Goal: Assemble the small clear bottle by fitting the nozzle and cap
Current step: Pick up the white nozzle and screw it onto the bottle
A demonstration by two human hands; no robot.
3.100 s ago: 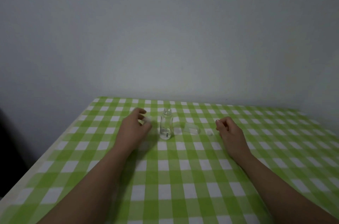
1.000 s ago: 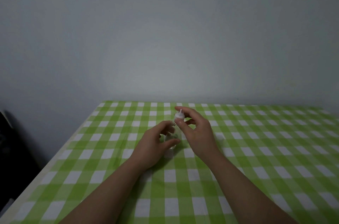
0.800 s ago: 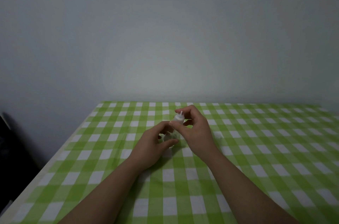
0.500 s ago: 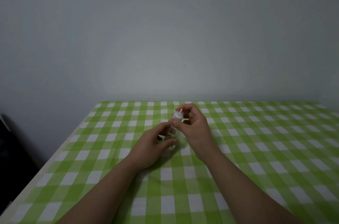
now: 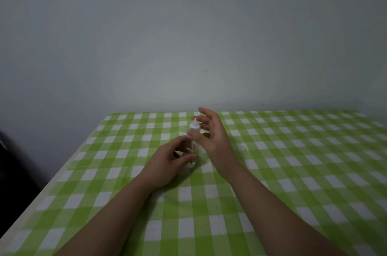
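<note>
The small clear bottle (image 5: 192, 156) stands upright on the green-and-white checked tablecloth (image 5: 293, 172). My left hand (image 5: 167, 161) is wrapped around its lower body from the left. A white pointed nozzle (image 5: 194, 125) sits on the bottle's neck. My right hand (image 5: 212, 140) is just right of the nozzle with its fingers spread and raised; only the thumb tip touches the nozzle's base. A faint clear piece (image 5: 243, 146), possibly the cap, lies on the cloth to the right of my right hand.
The table's left edge (image 5: 41, 192) runs diagonally close to my left forearm, with something dark (image 5: 6, 151) beyond it. A plain grey wall (image 5: 188, 35) rises directly behind the table's far edge.
My right hand brought the white nozzle onto the bottle while my left hand took hold of the bottle. In the last half second the right fingers spread away from the nozzle.
</note>
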